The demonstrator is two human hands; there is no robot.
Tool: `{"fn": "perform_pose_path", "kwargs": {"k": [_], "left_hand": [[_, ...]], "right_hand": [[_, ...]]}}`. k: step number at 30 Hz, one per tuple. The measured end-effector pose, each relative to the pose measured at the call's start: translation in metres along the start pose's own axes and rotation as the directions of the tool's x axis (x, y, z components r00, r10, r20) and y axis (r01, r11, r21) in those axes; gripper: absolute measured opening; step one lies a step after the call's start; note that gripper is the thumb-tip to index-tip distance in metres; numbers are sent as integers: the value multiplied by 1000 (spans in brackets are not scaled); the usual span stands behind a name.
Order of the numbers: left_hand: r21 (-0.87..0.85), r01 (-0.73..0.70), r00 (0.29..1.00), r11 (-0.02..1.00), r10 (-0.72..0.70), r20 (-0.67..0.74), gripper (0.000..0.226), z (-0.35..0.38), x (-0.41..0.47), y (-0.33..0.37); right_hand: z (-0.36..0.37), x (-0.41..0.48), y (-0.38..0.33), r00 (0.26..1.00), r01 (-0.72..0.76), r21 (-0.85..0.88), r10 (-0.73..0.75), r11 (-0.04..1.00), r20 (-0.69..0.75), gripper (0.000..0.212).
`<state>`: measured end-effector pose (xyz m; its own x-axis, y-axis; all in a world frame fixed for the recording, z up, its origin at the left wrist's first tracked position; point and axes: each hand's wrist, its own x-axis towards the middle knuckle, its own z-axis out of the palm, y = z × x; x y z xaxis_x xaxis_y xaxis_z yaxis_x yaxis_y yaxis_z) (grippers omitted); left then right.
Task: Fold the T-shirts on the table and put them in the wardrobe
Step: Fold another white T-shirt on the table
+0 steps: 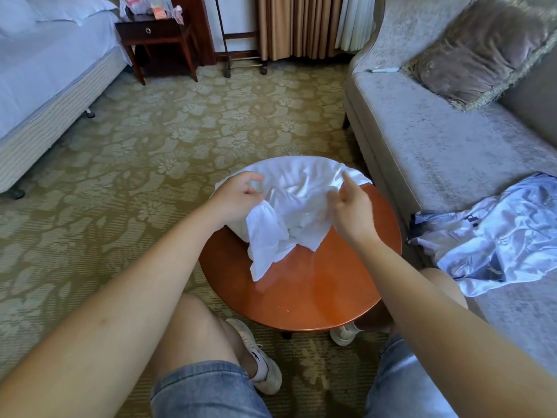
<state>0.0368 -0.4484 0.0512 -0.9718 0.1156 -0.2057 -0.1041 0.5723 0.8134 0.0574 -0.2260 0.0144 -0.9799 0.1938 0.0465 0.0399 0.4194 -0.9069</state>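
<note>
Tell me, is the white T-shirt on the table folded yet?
Not folded. The T-shirt lies crumpled and bunched on the table, its far edge draped over the rim.

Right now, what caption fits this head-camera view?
Left hand grips a crumpled white T-shirt on a round wooden table; right hand close by.

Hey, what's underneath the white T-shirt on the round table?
The round wooden table: its glossy top shows bare on the near side. The white T-shirt covers the far half and rim, so whether anything else lies beneath the bunched cloth cannot be seen.
</note>
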Motion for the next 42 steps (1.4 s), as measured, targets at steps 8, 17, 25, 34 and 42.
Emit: {"fn": "perform_pose_path", "kwargs": {"k": [8, 17, 25, 34, 42], "left_hand": [[-168, -7, 997, 986, 20, 76, 47, 5, -7, 12], [37, 17, 994, 999, -21, 105, 18, 26, -17, -33], [86, -28, 997, 996, 35, -74, 45, 25, -13, -40], [-451, 16, 953, 892, -150, -263, 21, -30, -18, -28], [-642, -10, 846, 767, -336, -414, 19, -71, -41, -34]], "right_hand": [[33, -4, -40, 823, 253, -66, -180, 965, 539, 19], [35, 13, -30, 970, 66, -27, -57, 997, 238, 12], [13, 31, -19, 977, 51, -12, -47, 999, 207, 27], [-58, 36, 15, 985, 109, -361, -51, 926, 167, 14], [-117, 32, 56, 986, -169, -356, 158, 919, -60, 27]]}}
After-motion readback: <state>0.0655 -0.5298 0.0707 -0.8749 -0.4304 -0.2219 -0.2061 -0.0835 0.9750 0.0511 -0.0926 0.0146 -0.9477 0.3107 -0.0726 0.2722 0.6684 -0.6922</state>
